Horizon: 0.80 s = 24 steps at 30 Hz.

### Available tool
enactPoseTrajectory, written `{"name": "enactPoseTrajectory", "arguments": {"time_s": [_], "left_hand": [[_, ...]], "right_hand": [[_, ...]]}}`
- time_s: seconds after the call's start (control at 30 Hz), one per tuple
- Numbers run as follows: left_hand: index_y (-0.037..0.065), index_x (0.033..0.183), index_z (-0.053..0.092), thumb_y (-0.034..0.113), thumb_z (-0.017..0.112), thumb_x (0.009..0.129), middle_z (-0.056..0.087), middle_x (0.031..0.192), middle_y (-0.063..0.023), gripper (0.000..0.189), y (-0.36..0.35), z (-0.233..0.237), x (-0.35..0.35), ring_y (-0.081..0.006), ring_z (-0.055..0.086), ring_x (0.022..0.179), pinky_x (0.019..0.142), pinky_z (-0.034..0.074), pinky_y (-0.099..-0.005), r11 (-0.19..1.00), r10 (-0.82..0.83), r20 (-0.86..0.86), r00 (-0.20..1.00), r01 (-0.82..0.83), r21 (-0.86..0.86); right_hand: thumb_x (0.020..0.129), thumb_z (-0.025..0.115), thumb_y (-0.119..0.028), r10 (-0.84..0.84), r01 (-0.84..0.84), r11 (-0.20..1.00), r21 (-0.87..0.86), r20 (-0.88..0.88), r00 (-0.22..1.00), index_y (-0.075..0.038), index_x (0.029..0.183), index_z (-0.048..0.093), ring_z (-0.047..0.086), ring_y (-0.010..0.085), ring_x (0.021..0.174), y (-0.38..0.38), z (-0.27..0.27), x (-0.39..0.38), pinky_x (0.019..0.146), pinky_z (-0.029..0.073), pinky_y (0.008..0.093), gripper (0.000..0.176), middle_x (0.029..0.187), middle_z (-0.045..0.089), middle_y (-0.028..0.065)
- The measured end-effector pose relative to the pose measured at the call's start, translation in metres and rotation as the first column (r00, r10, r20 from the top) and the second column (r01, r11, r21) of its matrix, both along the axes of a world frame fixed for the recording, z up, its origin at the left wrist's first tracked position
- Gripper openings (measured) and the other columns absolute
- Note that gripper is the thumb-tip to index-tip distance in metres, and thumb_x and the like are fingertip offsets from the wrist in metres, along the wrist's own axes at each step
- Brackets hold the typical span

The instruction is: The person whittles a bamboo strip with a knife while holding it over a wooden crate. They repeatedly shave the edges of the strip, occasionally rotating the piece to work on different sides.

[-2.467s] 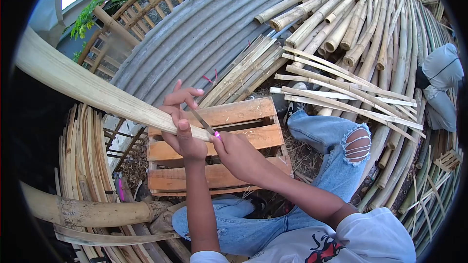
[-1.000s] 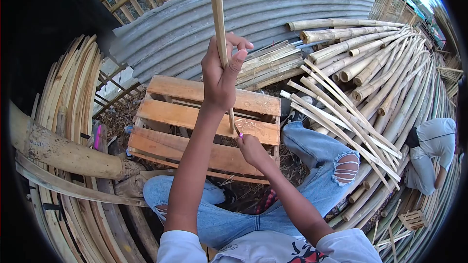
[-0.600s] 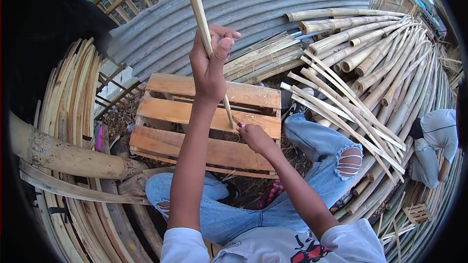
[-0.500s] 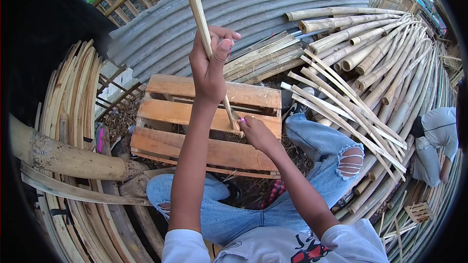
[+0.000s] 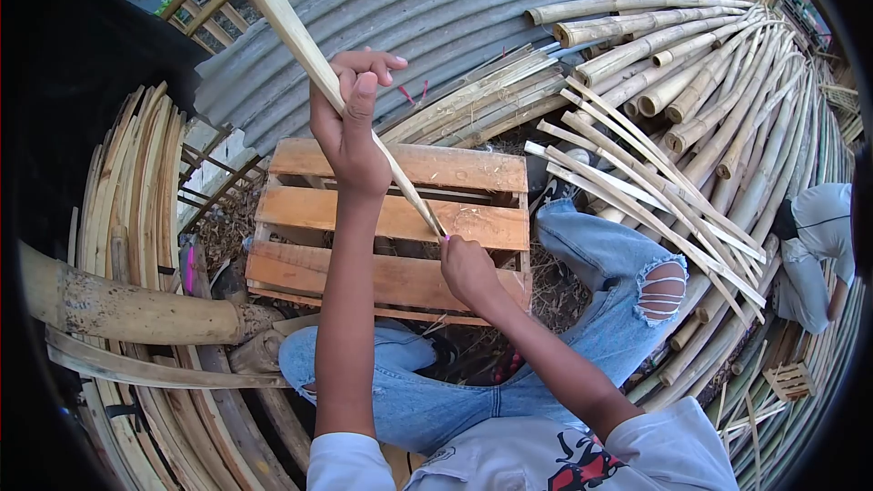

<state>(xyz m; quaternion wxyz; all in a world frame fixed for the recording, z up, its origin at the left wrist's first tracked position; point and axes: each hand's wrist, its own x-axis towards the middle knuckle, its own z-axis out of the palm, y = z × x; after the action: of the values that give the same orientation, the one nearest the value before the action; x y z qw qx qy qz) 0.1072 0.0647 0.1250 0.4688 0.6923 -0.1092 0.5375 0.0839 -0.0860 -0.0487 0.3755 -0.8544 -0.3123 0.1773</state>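
My left hand (image 5: 350, 132) is shut around a long pale bamboo strip (image 5: 273, 9), which slants from the upper left down to a wooden pallet (image 5: 300, 273). The strip's lower tip rests near the pallet's middle slat. My right hand (image 5: 464, 268) is a closed fist just below that tip, thumb up against it. The thin knife it held earlier is hidden in the fist. I sit with my knees in torn blue jeans (image 5: 627, 264) on either side of the pallet.
A corrugated metal sheet (image 5: 473, 0) lies behind the pallet. Round bamboo poles (image 5: 691, 64) and split strips (image 5: 637, 186) pile up at the right. Curved slats (image 5: 136, 182) and a thick trunk (image 5: 118, 309) lie left. Another person (image 5: 818, 245) crouches far right.
My left hand has swung the strip's upper end to the left, so it leans more. My right hand has slipped a little down and away from the tip.
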Motion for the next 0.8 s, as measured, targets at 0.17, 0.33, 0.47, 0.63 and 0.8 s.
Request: {"name": "enactPoseTrajectory", "arguments": {"time_s": [0.17,0.33,0.47,0.63,0.8], "left_hand": [[0.005,0.081,0.041,0.018,0.045,0.094,0.052,0.085,-0.0101,0.019,-0.007,-0.003,0.004,-0.0233,0.057,0.091,0.105,0.029,-0.0501,1.0,-0.01,-0.017,1.0,0.01,-0.018],[0.005,0.08,0.044,0.019,0.046,0.094,0.053,0.083,-0.0087,0.02,-0.019,0.002,0.006,-0.0216,0.058,0.09,0.104,0.031,-0.0484,1.0,-0.005,-0.036,0.999,0.004,-0.031],[0.007,0.079,0.04,0.02,0.046,0.094,0.053,0.083,-0.0095,0.022,-0.01,-0.001,0.005,-0.0226,0.058,0.091,0.106,0.029,-0.0499,0.999,-0.031,-0.038,0.999,0.03,-0.036],[0.007,0.075,0.04,0.019,0.046,0.094,0.054,0.082,-0.0094,0.023,-0.015,0.003,0.003,-0.0224,0.058,0.091,0.104,0.031,-0.0498,1.0,-0.01,-0.026,1.0,0.01,0.006],[0.005,0.077,0.044,0.021,0.045,0.094,0.055,0.082,-0.0088,0.023,-0.022,-0.001,0.005,-0.0207,0.058,0.091,0.105,0.031,-0.0474,1.0,-0.003,-0.065,0.998,0.002,-0.021]], "right_hand": [[0.098,0.039,-0.028,0.056,-0.057,0.998,-0.024,-0.022,0.998,0.005,0.081,0.058,0.061,0.0458,0.069,-0.001,0.0,0.01,0.065,0.05,0.0517,0.042,0.067,0.06,0.0281],[0.098,0.041,-0.024,0.039,-0.039,0.999,0.008,-0.017,0.999,0.008,0.081,0.056,0.057,0.0488,0.063,0.003,-0.013,0.005,0.06,0.047,0.0537,0.039,0.065,0.057,0.0303],[0.097,0.042,-0.024,0.145,-0.168,0.977,0.133,0.167,0.975,0.008,0.083,0.055,0.059,0.0486,0.07,0.007,0.003,0.026,0.064,0.048,0.0526,0.037,0.069,0.058,0.0316],[0.098,0.039,-0.018,0.161,-0.161,0.987,0.004,-0.016,0.987,0.01,0.084,0.054,0.055,0.0485,0.064,0.003,-0.034,0.013,0.062,0.045,0.0522,0.035,0.066,0.057,0.028],[0.096,0.04,-0.015,0.163,-0.227,0.953,0.198,0.295,0.941,0.009,0.086,0.057,0.058,0.0441,0.061,0.003,-0.038,0.009,0.06,0.046,0.0521,0.031,0.068,0.058,0.027]]}}
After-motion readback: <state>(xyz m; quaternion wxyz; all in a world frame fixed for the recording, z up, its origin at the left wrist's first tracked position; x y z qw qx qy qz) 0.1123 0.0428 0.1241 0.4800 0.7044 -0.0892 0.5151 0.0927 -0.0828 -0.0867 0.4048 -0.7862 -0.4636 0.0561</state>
